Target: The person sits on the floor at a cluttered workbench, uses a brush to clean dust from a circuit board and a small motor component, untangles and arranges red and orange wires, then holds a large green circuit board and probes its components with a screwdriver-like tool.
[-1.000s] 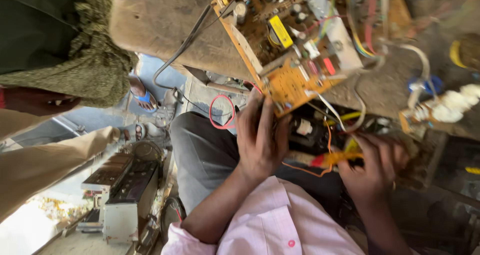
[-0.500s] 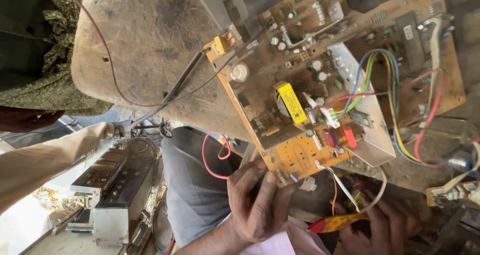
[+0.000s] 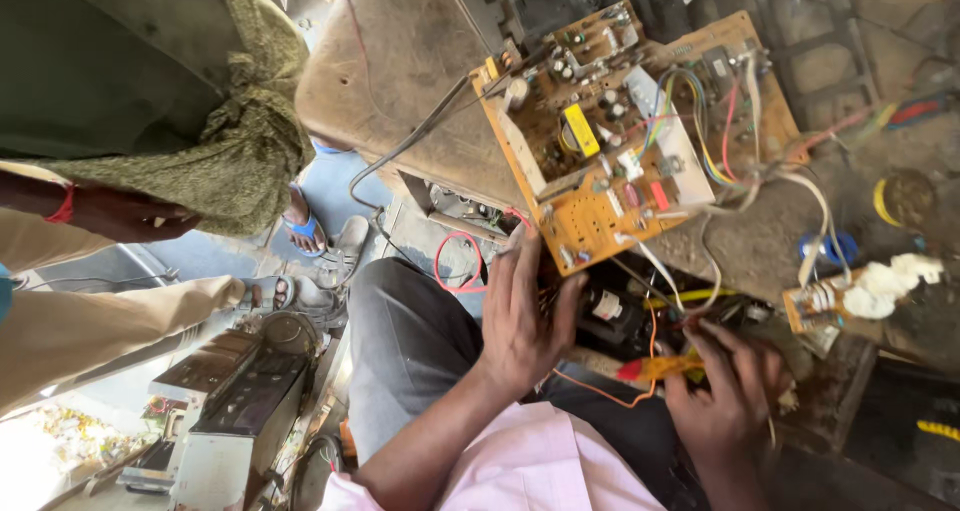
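A tan circuit board (image 3: 590, 221) crowded with components and coloured wires (image 3: 700, 151) leans tilted on a worn wooden bench (image 3: 400, 81). My left hand (image 3: 520, 321) has its fingers spread against the board's lower edge, above my grey trouser leg (image 3: 400, 351). Lower right, my right hand (image 3: 725, 401) grips a yellow-handled tool with a red end (image 3: 655, 368), pointed left under the board. A red wire loop (image 3: 455, 266) hangs beside my left hand. Below the board a black cylindrical part (image 3: 610, 311) is partly hidden.
Another person in a green garment (image 3: 200, 101) stands at the left, one hand (image 3: 120, 216) by their side and sandalled feet (image 3: 300, 226) near the bench. Old electronic units (image 3: 235, 401) lie on the floor at lower left. A small coil with white wadding (image 3: 860, 291) sits at right.
The view has swung about, so the board sits in a different place in each frame. My left hand stays at the board's lower edge and my right hand keeps the yellow tool.
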### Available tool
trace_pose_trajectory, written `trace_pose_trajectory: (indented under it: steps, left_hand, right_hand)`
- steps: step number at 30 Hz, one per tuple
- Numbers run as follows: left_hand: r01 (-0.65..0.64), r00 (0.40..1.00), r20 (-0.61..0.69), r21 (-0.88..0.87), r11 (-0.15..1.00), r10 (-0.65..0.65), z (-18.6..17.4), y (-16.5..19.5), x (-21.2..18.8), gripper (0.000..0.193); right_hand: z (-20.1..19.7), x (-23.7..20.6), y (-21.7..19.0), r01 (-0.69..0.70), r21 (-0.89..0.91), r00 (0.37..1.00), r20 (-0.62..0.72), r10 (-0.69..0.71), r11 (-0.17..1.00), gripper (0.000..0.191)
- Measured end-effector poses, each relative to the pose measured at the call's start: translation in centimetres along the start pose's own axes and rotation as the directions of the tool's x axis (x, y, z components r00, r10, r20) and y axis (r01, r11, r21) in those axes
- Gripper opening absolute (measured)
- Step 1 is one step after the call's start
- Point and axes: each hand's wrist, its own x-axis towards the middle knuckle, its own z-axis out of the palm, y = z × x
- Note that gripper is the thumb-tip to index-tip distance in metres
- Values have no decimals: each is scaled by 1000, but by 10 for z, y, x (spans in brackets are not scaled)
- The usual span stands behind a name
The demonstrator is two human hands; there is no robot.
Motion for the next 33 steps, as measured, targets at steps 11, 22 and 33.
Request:
trace_pose_trajectory:
  steps: [11,22,33]
  left_hand:
    - [16,1000,8,-21,1000,-16,-22,4,-10,67]
    - [-87,984,145,-108,990,102,-33,-19,0,80]
    - [-85,967,221,-177,981,124,-32,-22,-1,85]
  right_hand:
    - [-2,-14,-19,-15,-43,1000,-4,15,999,38]
    - [5,-2,-31,-85,-104,994,67,92,991,44]
    - [13,1,-29,-154,-71,988,1,155,985,46]
